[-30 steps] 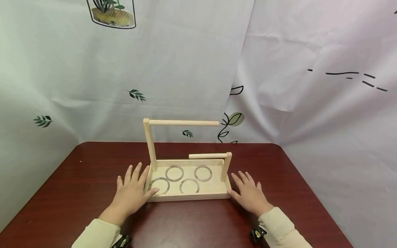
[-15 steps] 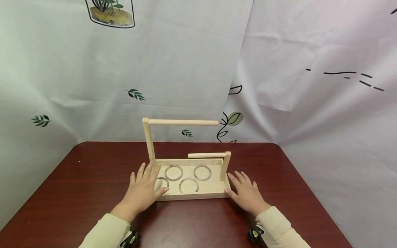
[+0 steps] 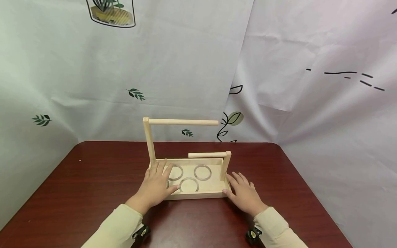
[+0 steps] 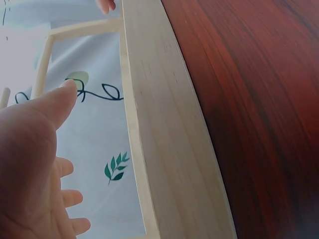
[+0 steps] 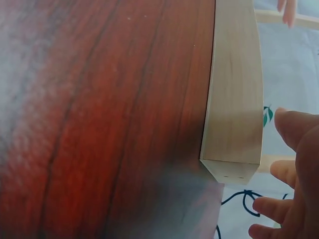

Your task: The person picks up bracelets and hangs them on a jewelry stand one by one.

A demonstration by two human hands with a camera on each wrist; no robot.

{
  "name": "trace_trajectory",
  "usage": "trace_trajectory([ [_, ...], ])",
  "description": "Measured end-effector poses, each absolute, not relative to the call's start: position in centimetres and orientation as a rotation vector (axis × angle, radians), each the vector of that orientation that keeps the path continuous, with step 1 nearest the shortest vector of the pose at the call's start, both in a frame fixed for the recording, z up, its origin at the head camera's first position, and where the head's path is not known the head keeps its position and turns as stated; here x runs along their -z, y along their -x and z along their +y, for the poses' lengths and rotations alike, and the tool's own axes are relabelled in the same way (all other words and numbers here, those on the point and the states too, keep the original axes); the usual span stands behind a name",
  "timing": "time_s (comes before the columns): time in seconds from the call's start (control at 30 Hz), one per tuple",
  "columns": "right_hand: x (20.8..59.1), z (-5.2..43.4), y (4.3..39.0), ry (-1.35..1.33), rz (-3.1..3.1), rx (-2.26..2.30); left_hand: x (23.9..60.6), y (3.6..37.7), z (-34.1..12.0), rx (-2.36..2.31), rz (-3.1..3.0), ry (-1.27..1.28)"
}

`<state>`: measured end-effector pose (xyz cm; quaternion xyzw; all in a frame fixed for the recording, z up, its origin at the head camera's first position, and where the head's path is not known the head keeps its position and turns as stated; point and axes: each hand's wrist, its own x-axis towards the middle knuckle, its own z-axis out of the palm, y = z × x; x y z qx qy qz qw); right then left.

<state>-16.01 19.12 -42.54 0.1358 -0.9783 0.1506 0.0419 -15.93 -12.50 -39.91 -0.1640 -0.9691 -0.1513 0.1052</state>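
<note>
**Wooden tray on a dark red counter, curtains all round**

We see a dark red wood-grain counter (image 3: 77, 193) with rounded far corners, and near its middle a pale wooden tray (image 3: 198, 195). From the tray's left end a tall post (image 3: 149, 141) rises and carries a long dowel (image 3: 183, 122) out to the right; from its right end a short post (image 3: 227, 165) carries a short dowel (image 3: 206, 155) to the left. Clear rings lie flat inside the tray; three are plainly visible (image 3: 202, 172), and one is mostly hidden under our left hand.

Our left hand (image 3: 156, 187) lies over the tray's left part, its grip released, fingers straight and spread above the rings. Our right hand (image 3: 243, 194) rests flat on the counter just beside the tray's right end, grip likewise released, holding nothing.

Behind the tray hang white cloth curtains (image 3: 294, 69) printed with green leaves (image 3: 135, 94) and a potted plant (image 3: 111, 13); they close the counter in behind and at both sides.
</note>
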Motion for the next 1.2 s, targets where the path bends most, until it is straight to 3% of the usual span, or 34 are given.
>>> trace_trajectory([
  [1.2,43.3,19.2,16.2,-0.279,-3.151,-0.630,39.6,20.6,-6.8,0.607,-3.045,0.581],
])
